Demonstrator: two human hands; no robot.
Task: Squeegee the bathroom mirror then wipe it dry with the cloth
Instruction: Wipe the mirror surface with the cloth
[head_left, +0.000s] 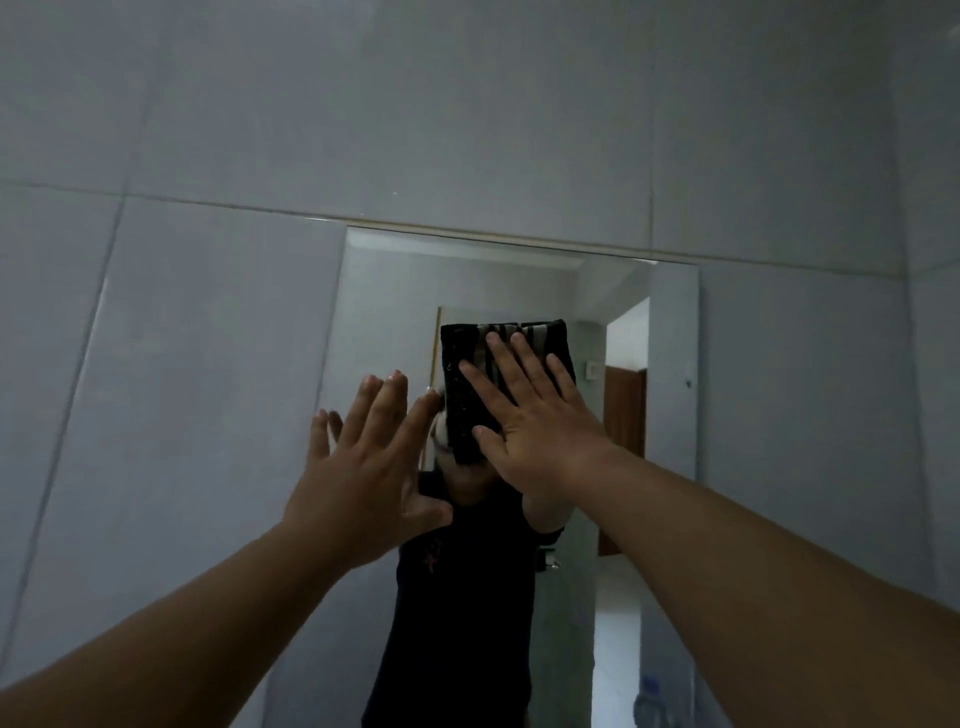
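A tall mirror (670, 332) hangs on the tiled wall, its top edge just under a tile seam. A folded dark cloth (462, 395) with pale stripes lies flat against the glass in the upper middle. My right hand (530, 410) presses it there with the palm and spread fingers. My left hand (363, 467) is flat and empty, fingers apart, at the mirror's left edge beside the cloth. No squeegee is in view. The glass reflects a person in a dark shirt, mostly hidden behind my hands.
Grey wall tiles (467, 104) surround the mirror above and on both sides. A reflected doorway with a brown door (626, 415) shows at the right of the glass. A wall corner (909, 260) runs down the far right.
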